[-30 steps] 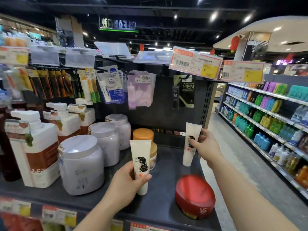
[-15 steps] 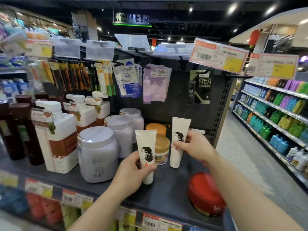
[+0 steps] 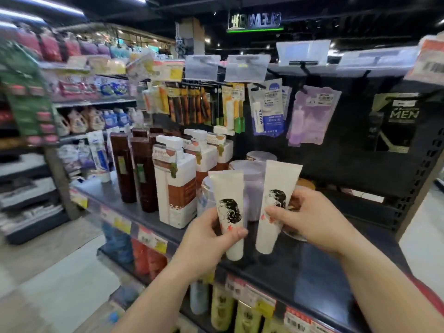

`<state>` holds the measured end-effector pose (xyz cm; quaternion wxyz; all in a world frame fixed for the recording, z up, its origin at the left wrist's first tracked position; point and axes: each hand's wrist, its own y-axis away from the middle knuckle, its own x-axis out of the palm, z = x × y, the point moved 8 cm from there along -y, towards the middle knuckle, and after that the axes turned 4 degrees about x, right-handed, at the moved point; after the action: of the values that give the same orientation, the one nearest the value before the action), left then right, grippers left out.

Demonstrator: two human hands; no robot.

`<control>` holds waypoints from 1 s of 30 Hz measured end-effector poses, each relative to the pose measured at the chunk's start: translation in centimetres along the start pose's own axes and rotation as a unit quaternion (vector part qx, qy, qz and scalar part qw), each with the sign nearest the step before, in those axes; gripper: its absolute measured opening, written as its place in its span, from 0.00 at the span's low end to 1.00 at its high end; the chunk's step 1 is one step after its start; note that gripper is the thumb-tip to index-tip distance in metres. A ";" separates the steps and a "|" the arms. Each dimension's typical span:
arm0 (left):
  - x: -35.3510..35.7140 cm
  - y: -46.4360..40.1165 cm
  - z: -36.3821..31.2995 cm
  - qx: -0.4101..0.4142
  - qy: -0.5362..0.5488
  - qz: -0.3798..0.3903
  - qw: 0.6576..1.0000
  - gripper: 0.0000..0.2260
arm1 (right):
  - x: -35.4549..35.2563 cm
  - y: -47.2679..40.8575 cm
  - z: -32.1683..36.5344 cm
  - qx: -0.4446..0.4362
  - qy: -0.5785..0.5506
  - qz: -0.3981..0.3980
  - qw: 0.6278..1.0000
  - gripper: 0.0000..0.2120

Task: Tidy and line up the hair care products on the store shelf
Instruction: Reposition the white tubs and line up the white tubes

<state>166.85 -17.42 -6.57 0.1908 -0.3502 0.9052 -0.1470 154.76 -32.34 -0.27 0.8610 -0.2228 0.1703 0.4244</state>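
Two white tubes with a black drawing of a woman's hair are held side by side over the dark shelf (image 3: 319,267), caps down. My left hand (image 3: 206,239) grips the left tube (image 3: 228,200) near its lower half. My right hand (image 3: 310,219) holds the right tube (image 3: 278,188) at its middle. Both tubes stand nearly upright and almost touch. Behind them stand pale lilac jars (image 3: 249,174), partly hidden, and an orange-lidded jar (image 3: 306,183) shows past my right fingers.
White and brown pump bottles (image 3: 176,186) and dark brown bottles (image 3: 144,174) stand in rows on the shelf's left part. Hanging packets (image 3: 266,109) fill the back panel above. Price tags (image 3: 149,239) line the shelf's front edge. An aisle with other shelves lies to the left.
My right hand has brought its tube left, close beside the one in my left hand. The view has swung left, so the red round tin is out of sight.
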 end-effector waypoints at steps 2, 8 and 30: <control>-2.6 0.3 -0.3 0.011 -0.007 -0.014 1.000 0.09 | 2.1 -0.3 1.4 -0.007 -0.004 0.019 1.000 0.08; -11.9 1.7 1.3 -0.001 0.008 -0.070 0.998 0.11 | 10.2 -1.8 6.0 -0.027 -0.045 0.080 0.995 0.10; -44.7 -4.8 13.2 -0.014 -0.004 -0.107 0.994 0.13 | 39.2 -14.7 15.7 -0.006 -0.038 -0.071 0.997 0.10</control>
<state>206.04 8.33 -5.49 0.1725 -0.4482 0.8638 -0.1524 191.04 -6.31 -2.38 0.8933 -0.2231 0.1190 0.3715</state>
